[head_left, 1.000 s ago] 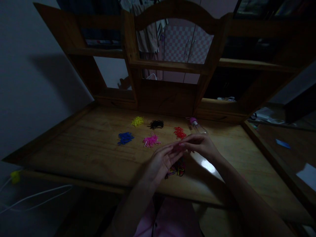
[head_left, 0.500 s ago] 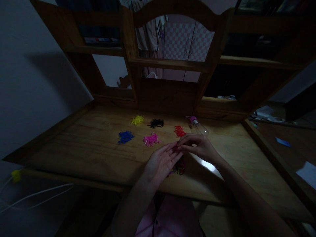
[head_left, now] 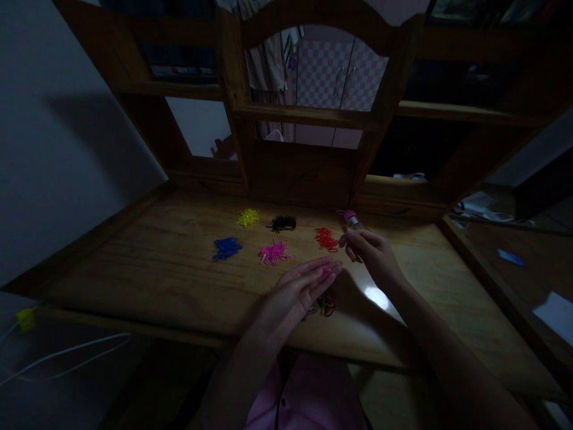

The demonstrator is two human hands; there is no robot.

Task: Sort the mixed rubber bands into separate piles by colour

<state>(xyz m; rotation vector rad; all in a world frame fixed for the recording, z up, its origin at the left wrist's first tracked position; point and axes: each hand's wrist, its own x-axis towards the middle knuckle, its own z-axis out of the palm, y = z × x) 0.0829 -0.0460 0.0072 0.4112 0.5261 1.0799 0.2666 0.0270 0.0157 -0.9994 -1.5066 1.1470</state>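
My left hand (head_left: 298, 292) is palm up above the front of the desk, its thumb laid over a small pink rubber band (head_left: 325, 270) on the fingers. Up and to the right, my right hand (head_left: 369, 254) has its fingers curled together beside the pile of red rubber bands (head_left: 326, 239); what they hold, if anything, is too small to make out. Under the left fingers lies a mixed-colour heap of bands (head_left: 328, 303), partly hidden. Left of the red pile are pink bands (head_left: 274, 252), black bands (head_left: 283, 223), yellow bands (head_left: 249, 218) and blue bands (head_left: 227, 248), each in its own pile.
A clear bottle with a purple cap (head_left: 350, 217) lies behind my right hand, mostly covered. The wooden desk (head_left: 156, 257) has a shelf unit (head_left: 304, 173) along its back. At the left, a white cable (head_left: 85, 358) hangs below the desk edge.
My right hand has drawn away from the left fingertips, up and right towards the red pile. My left thumb has folded in over the fingers, where a pink band now shows.
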